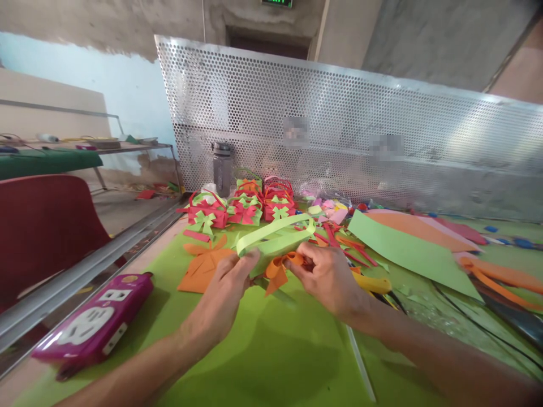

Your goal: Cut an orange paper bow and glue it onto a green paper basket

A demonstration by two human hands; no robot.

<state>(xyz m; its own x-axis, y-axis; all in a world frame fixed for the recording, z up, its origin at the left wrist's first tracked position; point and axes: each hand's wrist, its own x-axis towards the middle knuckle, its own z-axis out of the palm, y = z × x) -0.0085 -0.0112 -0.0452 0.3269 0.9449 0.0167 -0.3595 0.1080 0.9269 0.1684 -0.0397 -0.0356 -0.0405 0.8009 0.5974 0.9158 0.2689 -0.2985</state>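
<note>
Both hands meet above the green mat [271, 350]. Left hand [227, 294] is curled, thumb and fingers pinching the near end of a green basket [275, 240] with a looped handle. Right hand [328, 277] pinches an orange bow [280, 268] against the basket's front, between the two hands. Finished baskets [244, 206] stand behind; a pink power strip [95, 322] lies well left.

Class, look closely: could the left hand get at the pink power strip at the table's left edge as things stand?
Probably yes: nothing lies between the left hand and the power strip, but its fingers are pinching the green paper basket.
</note>
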